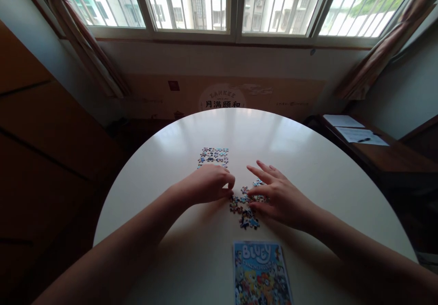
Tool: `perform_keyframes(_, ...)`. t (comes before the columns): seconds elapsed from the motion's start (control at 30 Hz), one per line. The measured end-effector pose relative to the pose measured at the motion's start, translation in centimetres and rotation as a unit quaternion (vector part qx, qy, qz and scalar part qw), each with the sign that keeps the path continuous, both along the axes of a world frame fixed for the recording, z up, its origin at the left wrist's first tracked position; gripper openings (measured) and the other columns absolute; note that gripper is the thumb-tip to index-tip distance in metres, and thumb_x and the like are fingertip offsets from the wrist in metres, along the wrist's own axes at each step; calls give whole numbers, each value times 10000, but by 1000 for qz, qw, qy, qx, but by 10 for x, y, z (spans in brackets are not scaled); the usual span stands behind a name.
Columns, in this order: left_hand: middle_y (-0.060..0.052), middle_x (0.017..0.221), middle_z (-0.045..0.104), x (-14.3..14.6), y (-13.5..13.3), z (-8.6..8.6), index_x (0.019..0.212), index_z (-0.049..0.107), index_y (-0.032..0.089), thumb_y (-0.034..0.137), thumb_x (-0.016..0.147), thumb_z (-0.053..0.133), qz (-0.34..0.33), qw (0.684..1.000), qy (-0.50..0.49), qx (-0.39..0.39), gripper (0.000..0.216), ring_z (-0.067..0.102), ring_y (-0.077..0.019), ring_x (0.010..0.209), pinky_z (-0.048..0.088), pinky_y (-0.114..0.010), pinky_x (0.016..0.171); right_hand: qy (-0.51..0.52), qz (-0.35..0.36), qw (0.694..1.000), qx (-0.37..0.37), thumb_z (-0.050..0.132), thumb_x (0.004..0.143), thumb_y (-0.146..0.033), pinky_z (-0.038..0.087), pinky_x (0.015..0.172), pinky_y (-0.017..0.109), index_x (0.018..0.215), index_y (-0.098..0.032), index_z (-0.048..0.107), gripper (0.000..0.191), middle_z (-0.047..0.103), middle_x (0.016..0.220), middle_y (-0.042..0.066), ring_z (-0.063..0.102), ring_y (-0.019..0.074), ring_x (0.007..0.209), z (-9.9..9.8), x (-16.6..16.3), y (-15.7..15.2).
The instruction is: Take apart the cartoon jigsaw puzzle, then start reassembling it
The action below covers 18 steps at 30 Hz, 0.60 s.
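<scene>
A loose pile of jigsaw puzzle pieces (245, 199) lies near the middle of the white table. At the pile's left edge is my left hand (214, 184), its thumb and fingers curled into a pinch; whatever is between the fingertips, if anything, is too small to make out. My right hand (278, 195) reaches over the pile's right side with fingers spread, covering some pieces. Beyond my left hand, puzzle pieces laid in rows (212, 154) form a block, its near part hidden by that hand. Closer to me lies a blue picture box or booklet (262, 273) marked "Bluey".
The round white table (150, 168) has its curved far edge before a wall and barred windows (191, 4). At right stands a brown side table (407, 152) with paper sheets (359, 135) and a pen (364, 139). Wooden cabinet fronts (44, 127) are at left.
</scene>
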<state>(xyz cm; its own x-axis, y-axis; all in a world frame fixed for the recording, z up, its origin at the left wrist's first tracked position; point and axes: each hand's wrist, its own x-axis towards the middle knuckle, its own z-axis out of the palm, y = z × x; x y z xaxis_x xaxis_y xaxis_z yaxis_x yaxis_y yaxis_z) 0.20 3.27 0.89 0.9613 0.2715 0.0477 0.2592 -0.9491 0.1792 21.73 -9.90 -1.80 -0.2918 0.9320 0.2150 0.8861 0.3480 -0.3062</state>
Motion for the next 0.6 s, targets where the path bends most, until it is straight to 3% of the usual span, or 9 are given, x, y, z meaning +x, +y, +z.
perform_keyframes(0.17, -1, 758, 688, 0, 1, 4, 775, 699, 203, 212, 828, 675, -3, 1000, 6, -10, 59, 594, -134, 662, 375, -253, 602, 36, -9, 999, 9, 765, 817, -290, 243, 1165, 651, 907, -282, 768, 91, 324, 1576, -1, 199, 351, 1497, -3, 4, -1)
perform_keyframes(0.3, -2, 753, 678, -1, 2, 4, 766, 689, 198, 200, 832, 661, 1, 1000, 5, -19, 72, 588, -133, 667, 382, -254, 612, 145, -2, 989, -17, 721, 857, -336, 356, 1136, 577, 851, -236, 753, 106, 403, 1530, 36, 297, 316, 1466, 7, 12, -4)
perform_keyframes(0.37, -6, 757, 675, -2, 5, 3, 768, 690, 196, 213, 842, 657, 3, 1000, 2, -26, 82, 591, -134, 676, 391, -254, 621, 204, 8, 979, -22, 691, 882, -375, 450, 1075, 488, 862, -225, 747, 162, 543, 1399, 72, 507, 264, 1315, 15, 21, -5)
perform_keyframes(0.43, -11, 766, 676, -4, 8, 2, 771, 691, 195, 232, 856, 652, 5, 1000, -5, -31, 101, 598, -135, 690, 400, -253, 626, 237, 30, 970, -37, 673, 898, -371, 542, 914, 357, 886, -201, 739, 182, 677, 1122, 81, 654, 181, 1021, 22, 30, -7)
perform_keyframes(0.5, -15, 777, 680, -5, 9, 2, 773, 691, 194, 243, 872, 641, 6, 999, -16, -31, 121, 604, -134, 697, 404, -250, 623, 223, 63, 969, -79, 665, 907, -342, 544, 764, 265, 900, -186, 737, 172, 693, 922, 51, 655, 123, 823, 27, 38, -7)
perform_keyframes(0.6, -14, 803, 695, -2, 5, 4, 793, 701, 200, 227, 886, 629, -5, 999, -31, -26, 121, 614, -131, 694, 414, -251, 624, 167, 132, 964, -162, 658, 907, -279, 506, 678, 210, 932, -193, 740, 121, 687, 861, 20, 628, 86, 744, 29, 43, -9)
